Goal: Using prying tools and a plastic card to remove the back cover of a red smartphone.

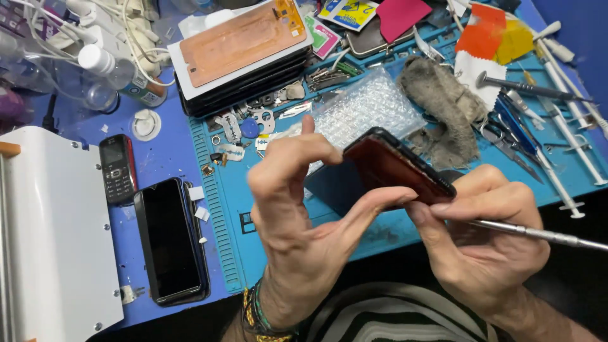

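Here the left hand [297, 209] pinches the near edge of a dark smartphone [396, 166] between thumb and curled fingers, holding it tilted above the blue work mat [278, 221]. The right hand [484, 234] grips the phone's right corner with its thumb while its fingers close round a thin metal tool [538, 233]. A second phone [170, 239] lies flat at the near left, and a grey rag [443, 107] lies far right.

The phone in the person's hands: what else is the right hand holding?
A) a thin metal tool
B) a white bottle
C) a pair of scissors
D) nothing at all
A: the right hand pinches the phone and also grips a thin metal tool that sticks out to the side.
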